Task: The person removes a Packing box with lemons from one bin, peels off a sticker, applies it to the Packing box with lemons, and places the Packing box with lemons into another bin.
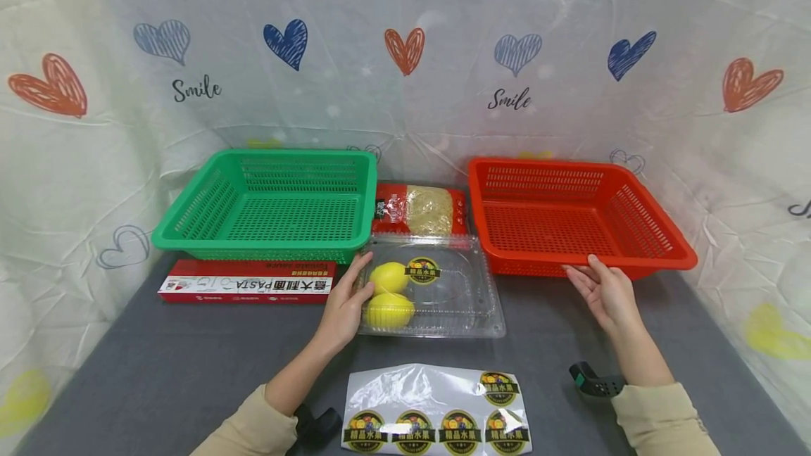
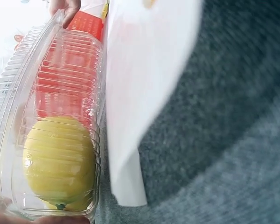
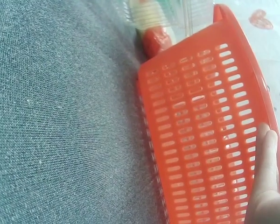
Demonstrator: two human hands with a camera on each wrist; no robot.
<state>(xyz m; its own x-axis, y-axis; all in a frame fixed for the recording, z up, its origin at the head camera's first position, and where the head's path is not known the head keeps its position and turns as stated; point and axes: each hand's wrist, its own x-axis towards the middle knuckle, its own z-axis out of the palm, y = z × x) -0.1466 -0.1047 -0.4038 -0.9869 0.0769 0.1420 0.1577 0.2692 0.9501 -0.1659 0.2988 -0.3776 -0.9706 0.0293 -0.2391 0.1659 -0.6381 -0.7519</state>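
Note:
A clear plastic clamshell box [image 1: 456, 312] with a round black-and-gold sticker [image 1: 422, 270] on its lid lies mid-table. Two yellow lemons [image 1: 389, 310] show through its left end; the left wrist view shows a lemon [image 2: 59, 158] close up behind the ribbed wall. My left hand [image 1: 345, 305] holds the box at its left edge, thumb toward the lid. On the right, my right hand [image 1: 605, 294] grips the front rim of a red plastic basket [image 1: 583, 262]. Its fingers [image 3: 267, 163] lie along the slotted outer wall in the right wrist view.
A green basket [image 1: 266, 248] stands at the back left, with a red-and-white pasta box [image 1: 247, 283] before it. Between the baskets lies a red bag [image 1: 427, 208] of pale food. A sticker sheet [image 1: 412, 393] lies at the table's front. A curtain [image 1: 405, 111] hangs behind.

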